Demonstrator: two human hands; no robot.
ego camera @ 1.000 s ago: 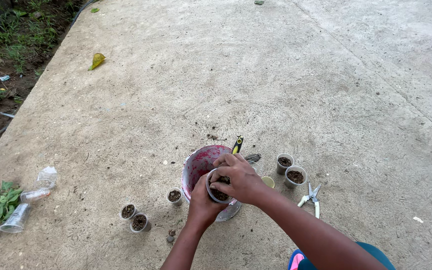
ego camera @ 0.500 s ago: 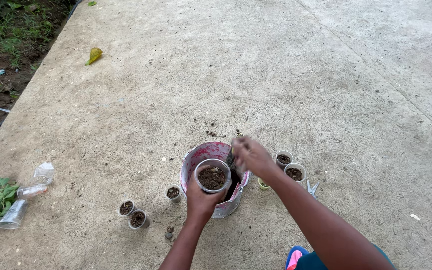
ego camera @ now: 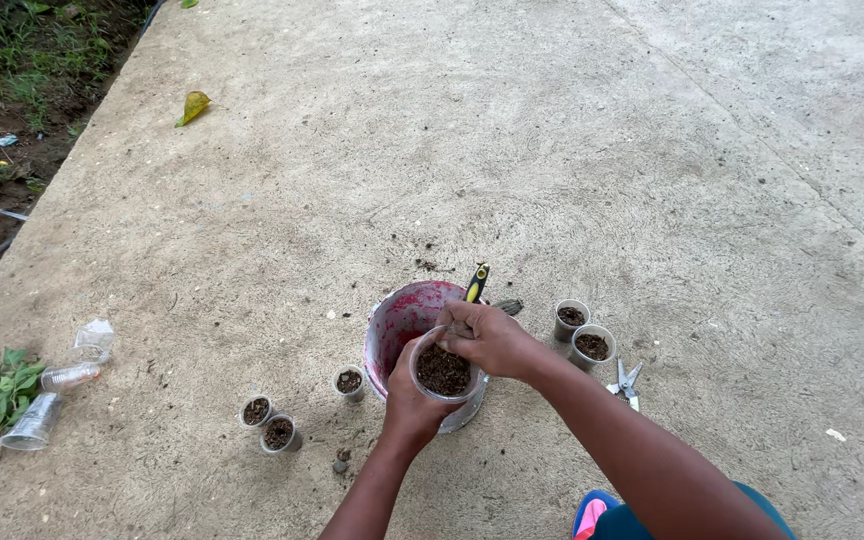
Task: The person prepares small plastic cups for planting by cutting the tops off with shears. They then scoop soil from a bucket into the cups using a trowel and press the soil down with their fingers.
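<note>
Clamped around a soil-filled cup (ego camera: 443, 370) — left hand (ego camera: 410, 402) from below, over the pink bucket (ego camera: 399, 320); right hand (ego camera: 492, 340) closed on a yellow-handled tool (ego camera: 476, 283), pressing in from the right rim.

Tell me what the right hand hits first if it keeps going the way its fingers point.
The right hand points left over the soil-filled cup held by the left hand. Beyond that, probably the pink bucket's inner wall, though depth is unclear.
</note>
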